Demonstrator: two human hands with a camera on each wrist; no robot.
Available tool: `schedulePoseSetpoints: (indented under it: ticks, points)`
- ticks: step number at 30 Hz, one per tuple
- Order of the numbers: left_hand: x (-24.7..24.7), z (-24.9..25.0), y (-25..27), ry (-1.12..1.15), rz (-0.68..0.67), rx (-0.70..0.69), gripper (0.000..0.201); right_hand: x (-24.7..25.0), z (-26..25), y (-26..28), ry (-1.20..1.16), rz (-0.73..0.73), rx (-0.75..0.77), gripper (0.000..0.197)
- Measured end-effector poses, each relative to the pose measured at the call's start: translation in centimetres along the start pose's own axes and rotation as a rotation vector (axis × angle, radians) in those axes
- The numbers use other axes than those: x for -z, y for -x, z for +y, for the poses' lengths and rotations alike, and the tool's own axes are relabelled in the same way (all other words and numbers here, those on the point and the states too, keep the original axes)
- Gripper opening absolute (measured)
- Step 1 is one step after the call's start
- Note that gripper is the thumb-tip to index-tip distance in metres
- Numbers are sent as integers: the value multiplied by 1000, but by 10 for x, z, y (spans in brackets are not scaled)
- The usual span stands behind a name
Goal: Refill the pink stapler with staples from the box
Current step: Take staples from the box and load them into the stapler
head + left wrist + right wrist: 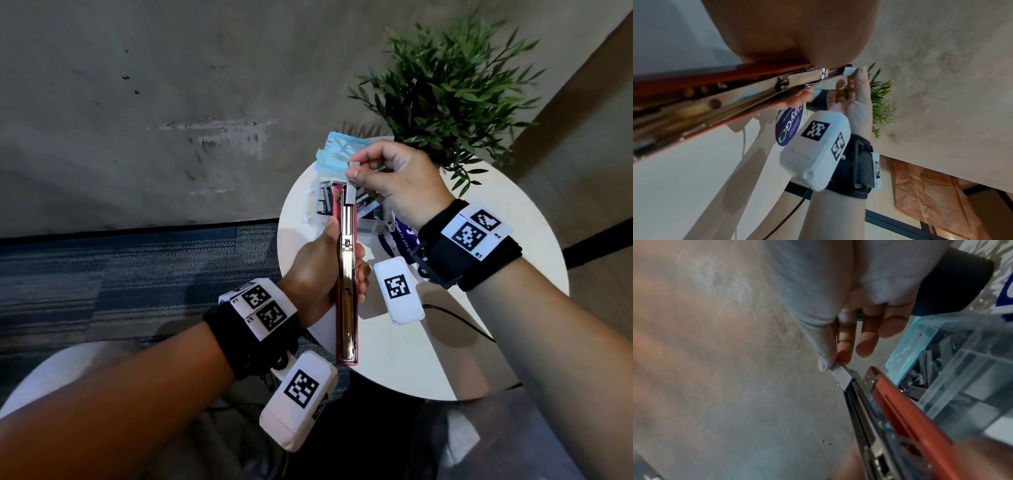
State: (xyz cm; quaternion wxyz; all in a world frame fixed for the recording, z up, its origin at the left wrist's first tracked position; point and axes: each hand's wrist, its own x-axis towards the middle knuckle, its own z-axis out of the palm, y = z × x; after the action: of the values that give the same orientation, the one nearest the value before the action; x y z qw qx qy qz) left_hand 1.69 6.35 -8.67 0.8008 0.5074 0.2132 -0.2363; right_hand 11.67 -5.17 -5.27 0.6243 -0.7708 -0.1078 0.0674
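Two hands meet over the left edge of a round white table (479,342) in the middle of the head view. The left hand (315,274) grips the pink stapler (346,281) around its middle, thumb on the left side and fingers curled round the right, holding it in the air above the table rim. The stapler is swung open, its long axis running almost straight up and down the frame: one end lies low at centre, the other points up toward the staple box (329,202). Its silver metal channel (347,260) faces the camera along the whole length. At the upper end of that channel the right hand (394,185) pinches a short strip of staples (351,190) between thumb and forefinger, the other fingers loosely bent; the strip's lower end touches the channel's upper end and lines up with it. In the right wrist view the same strip (840,375) sits at the tip of the metal rail, with the stapler's pink arm (906,417) spread apart to the right of it. The clear staple box stands open just behind the stapler's upper end, its blue lid (342,150) tipped back, loose strips inside. A green plant (452,85) fills the upper right, and a purple sticker (789,128) lies on the tabletop under the right wrist.
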Motion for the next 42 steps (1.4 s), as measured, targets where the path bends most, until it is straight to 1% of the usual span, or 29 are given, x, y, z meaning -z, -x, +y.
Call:
schedulePoseSetpoints:
  ticks: [5, 9, 14, 19, 24, 27, 30, 39, 42]
  points:
    - [1, 1, 0, -16, 8, 6, 64, -1, -2, 0, -24, -44, -22, 11]
    - [0, 1, 1, -9, 16, 1, 62, -3, -1, 0, -28, -35, -15, 11]
    - [-1, 2, 1, 14, 33, -22, 55, -5, -2, 2, -26, -32, 4, 8]
    - [0, 2, 0, -19, 21, 17, 61, -5, 0, 1, 12, -37, 26, 11]
    - [0, 2, 0, -15, 6, 35, 62, -4, 2, 0, 55, -31, 61, 11]
    - [1, 4, 1, -25, 8, 30, 60, -3, 0, -2, 30, -29, 54, 8]
    - [2, 4, 0, -30, 14, 31, 59, -3, 1, -1, 3, -46, 33, 9]
    - [1, 4, -1, -23, 21, 21, 55, -5, 6, -3, 45, -27, 65, 9]
    - [2, 4, -1, -35, 17, 28, 57, -4, 7, -3, 80, -37, 89, 8]
